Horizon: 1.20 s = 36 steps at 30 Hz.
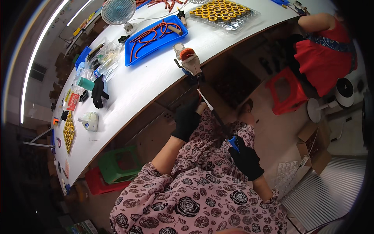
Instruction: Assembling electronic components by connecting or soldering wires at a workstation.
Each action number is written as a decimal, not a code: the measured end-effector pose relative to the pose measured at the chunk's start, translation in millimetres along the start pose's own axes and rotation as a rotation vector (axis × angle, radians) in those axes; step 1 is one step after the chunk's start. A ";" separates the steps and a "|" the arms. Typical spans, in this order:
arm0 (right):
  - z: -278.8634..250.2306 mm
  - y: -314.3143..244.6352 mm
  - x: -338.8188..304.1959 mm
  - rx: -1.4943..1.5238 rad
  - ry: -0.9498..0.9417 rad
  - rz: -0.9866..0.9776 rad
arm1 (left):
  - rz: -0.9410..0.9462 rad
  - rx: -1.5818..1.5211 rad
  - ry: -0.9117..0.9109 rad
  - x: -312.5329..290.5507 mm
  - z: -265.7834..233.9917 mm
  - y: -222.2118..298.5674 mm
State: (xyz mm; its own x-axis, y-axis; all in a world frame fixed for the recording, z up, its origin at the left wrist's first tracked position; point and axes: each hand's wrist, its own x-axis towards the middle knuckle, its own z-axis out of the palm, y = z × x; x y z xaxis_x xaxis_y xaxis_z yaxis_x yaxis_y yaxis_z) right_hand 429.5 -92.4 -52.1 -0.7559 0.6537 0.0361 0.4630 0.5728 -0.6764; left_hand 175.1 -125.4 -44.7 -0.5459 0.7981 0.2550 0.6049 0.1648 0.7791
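Note:
A small pale vise (191,65) sits at the near edge of the white table, with an orange-red wound coil (187,53) in its jaws. A thin strand hangs from it toward my hands. My right hand (246,159), in a black glove, is wrapped around the blue handle of a long tool (220,121) with a dark shaft and a white front end. That tool slants up and left, its tip just below the vise. My left hand (188,120), also black-gloved with bare fingertips, is closed beside the white end. A reddish bit shows at its fingertips; what it grips is unclear.
On the table (144,80) lie a blue tray (150,50) of red-brown wires, a clear tray (234,25) of yellow rings, a fan (118,11) and a black glove (100,92). Right are a red stool (287,91), a person in red (321,58) and a cardboard box (320,150).

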 end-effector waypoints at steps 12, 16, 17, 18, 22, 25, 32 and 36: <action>-45.3 19.4 -99.8 0.989 -0.404 0.754 | 0.689 0.595 0.243 53.0 -37.3 25.6; -59.5 16.5 -105.3 0.970 -0.454 0.780 | 0.914 0.612 -0.049 72.0 -33.5 21.9; -59.6 20.1 -104.2 0.960 -0.452 0.766 | 1.039 0.640 -0.133 78.4 -37.2 28.2; -59.5 22.7 -101.6 0.950 -0.452 0.753 | 1.043 0.643 -0.132 82.9 -40.1 34.2; -58.0 26.8 -69.7 1.369 -0.289 0.650 | 1.078 0.614 -0.045 105.4 -57.4 57.3; -51.2 20.2 -20.8 1.413 -0.165 0.563 | 1.137 0.837 0.225 147.5 -88.4 95.1; -19.3 -5.8 70.1 1.029 -0.367 0.459 | 0.572 0.373 0.209 264.0 -115.5 57.0; 8.4 -13.8 91.9 1.343 -0.567 0.397 | 0.042 -0.404 -0.020 283.7 -107.2 -14.0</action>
State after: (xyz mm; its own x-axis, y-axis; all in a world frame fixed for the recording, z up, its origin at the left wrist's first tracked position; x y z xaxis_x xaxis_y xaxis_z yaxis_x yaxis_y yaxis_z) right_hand 349.8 -44.4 -45.7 -0.9055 0.2018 -0.3732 0.1562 -0.6592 -0.7355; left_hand -50.4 36.6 78.1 -0.5115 0.8113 0.2832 0.3473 -0.1063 0.9317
